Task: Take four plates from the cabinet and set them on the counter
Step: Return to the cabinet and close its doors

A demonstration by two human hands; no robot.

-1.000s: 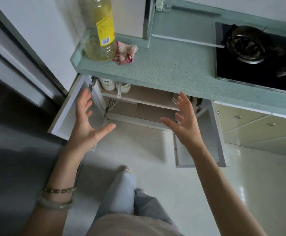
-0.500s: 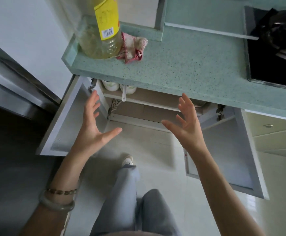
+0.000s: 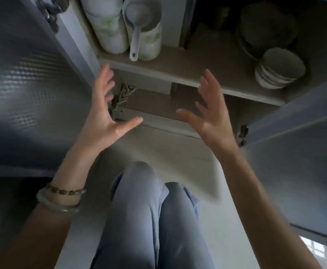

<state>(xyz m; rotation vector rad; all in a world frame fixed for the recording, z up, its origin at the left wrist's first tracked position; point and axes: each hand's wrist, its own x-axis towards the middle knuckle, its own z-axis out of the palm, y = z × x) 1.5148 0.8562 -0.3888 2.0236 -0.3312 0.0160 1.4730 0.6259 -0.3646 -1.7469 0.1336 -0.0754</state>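
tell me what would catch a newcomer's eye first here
The left hand and the right hand hover with fingers spread and hold nothing, in front of an open cabinet's shelf. On that shelf a stack of white dishes sits at the right. Two tall white containers, with a white spoon, stand at the left.

Cabinet door [image 3: 32, 84] is showing an embossed, faintly shiny surface. Shelf [image 3: 178, 72] is looking matt, wood-like. Bowls [image 3: 279, 68] are appearing smooth, glazed. Trousers [image 3: 149, 220] are reading as soft cloth.
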